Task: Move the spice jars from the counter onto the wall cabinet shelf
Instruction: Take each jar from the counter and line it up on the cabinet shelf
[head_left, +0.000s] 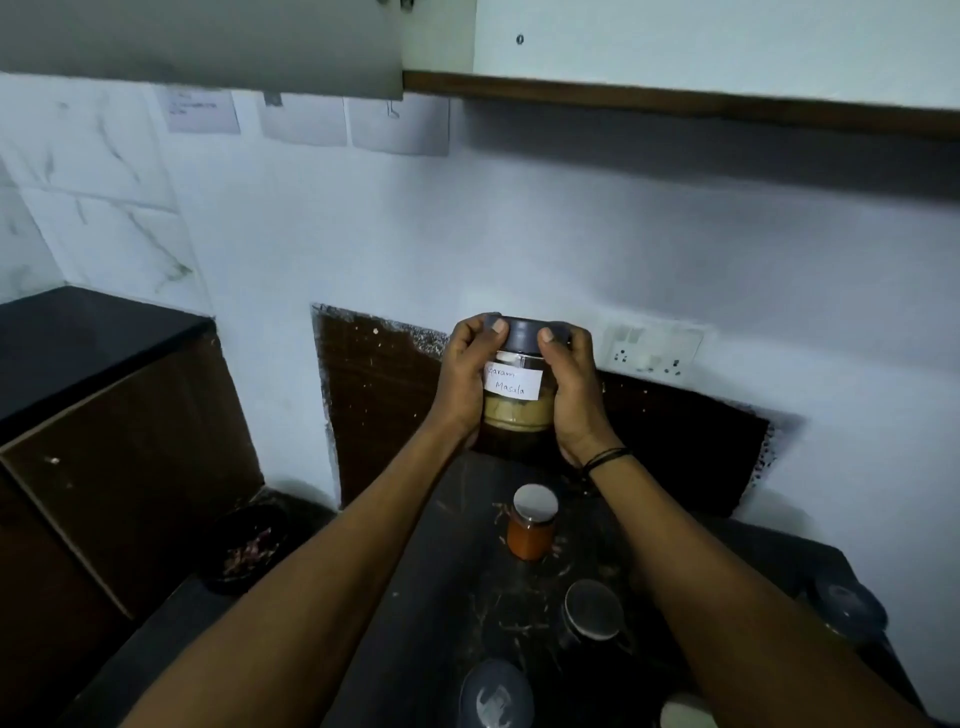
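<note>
A glass jar (517, 395) with a dark lid and a white label reading "Garam Masala" is held up in front of the wall, above the dark counter (457, 571). My left hand (465, 374) grips its left side and my right hand (571, 387) its right side, thumbs on the lid. On the counter below stand a small orange-filled jar (530, 525) with a pale lid, a dark jar with a grey lid (592, 610), and a dark-lidded jar (496, 696) at the bottom edge. The wall cabinet (675, 101) hangs overhead with its left door (208, 47) swung open.
A dark bowl (247, 545) with reddish scraps sits at the counter's left. Another dark jar (847, 608) stands at the far right, and a pale lid (685, 712) shows at the bottom. A wall socket (652, 348) is beside my right hand. A lower black counter (78, 338) lies left.
</note>
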